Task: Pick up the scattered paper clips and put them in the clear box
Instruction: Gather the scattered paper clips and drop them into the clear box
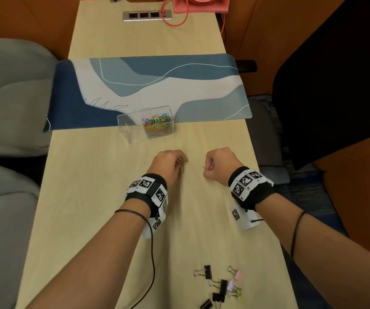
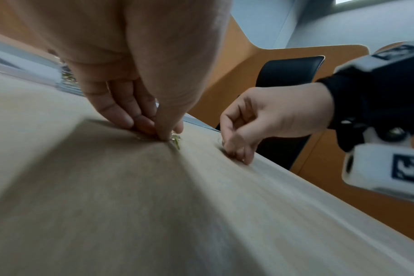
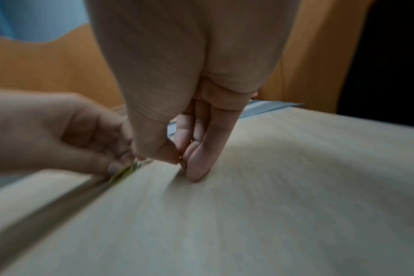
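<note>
Both hands are low on the table, in the middle of the frame. The left hand pinches a green clip with thumb and fingertips. The right hand has its fingers curled and pinches a small clip, its colour not clear. Above them the clear box stands at the mat edge, with many coloured clips inside. Binder clips lie at lower right.

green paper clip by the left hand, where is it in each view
Head: the green paper clip is at centre, at the left hand fingertips.
Left wrist: upper centre, under the fingertips.
Right wrist: left of centre, blurred.
Shared landmark: the wooden table.
</note>
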{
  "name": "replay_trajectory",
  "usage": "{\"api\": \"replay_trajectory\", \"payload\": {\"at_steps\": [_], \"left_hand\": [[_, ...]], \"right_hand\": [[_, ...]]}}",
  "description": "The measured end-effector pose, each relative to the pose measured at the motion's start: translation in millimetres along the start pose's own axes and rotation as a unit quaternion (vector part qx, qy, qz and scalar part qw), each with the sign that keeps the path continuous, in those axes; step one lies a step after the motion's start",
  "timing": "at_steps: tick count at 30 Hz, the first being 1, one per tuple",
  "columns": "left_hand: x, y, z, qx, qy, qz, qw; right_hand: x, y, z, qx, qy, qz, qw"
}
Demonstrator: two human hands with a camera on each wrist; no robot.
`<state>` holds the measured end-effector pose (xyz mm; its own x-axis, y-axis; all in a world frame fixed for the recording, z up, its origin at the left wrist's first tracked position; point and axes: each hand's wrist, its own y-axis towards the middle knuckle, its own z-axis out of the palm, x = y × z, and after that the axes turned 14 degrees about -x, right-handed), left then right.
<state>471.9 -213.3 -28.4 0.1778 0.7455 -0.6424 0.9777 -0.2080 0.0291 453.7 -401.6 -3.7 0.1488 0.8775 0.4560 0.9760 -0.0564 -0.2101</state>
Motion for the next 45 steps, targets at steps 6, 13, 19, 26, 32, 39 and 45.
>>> {"api": "replay_trajectory", "payload": {"at_steps": [6, 13, 19, 26, 32, 39, 45], "left_hand": [[9.3, -18.8, -6.0, 0.01, 0.017, 0.029, 0.999], [30.4, -36.6, -16.0, -0.103, -0.107, -0.04, 0.988], [46.1, -44.3, -40.4, -0.164, -0.117, -0.068, 0.977], [59.2, -53.4, -59.4, -0.169, -0.181, -0.15, 0.957], [65.5, -59.3, -68.1, -0.164, -0.204, -0.171, 0.95], [54.3, -46.6, -77.2, -0.18, -0.181, -0.137, 0.957], [35.5, -6.9, -99.5, -0.189, -0.186, -0.096, 0.959]], "right_hand": [[13.9, 4.4, -0.7, -0.051, 0.149, 0.056, 0.986], [25.8, 1.9, 9.9, -0.028, 0.241, 0.118, 0.963], [51.4, -5.2, 26.0, 0.018, 0.241, 0.099, 0.965], [74.8, -1.8, 63.9, -0.038, 0.158, 0.149, 0.975], [78.9, -2.8, 65.2, -0.034, 0.139, 0.192, 0.971], [88.8, -1.8, 54.5, -0.001, -0.007, 0.098, 0.995], [71.8, 5.2, 34.9, -0.013, 0.12, 0.138, 0.983]]}}
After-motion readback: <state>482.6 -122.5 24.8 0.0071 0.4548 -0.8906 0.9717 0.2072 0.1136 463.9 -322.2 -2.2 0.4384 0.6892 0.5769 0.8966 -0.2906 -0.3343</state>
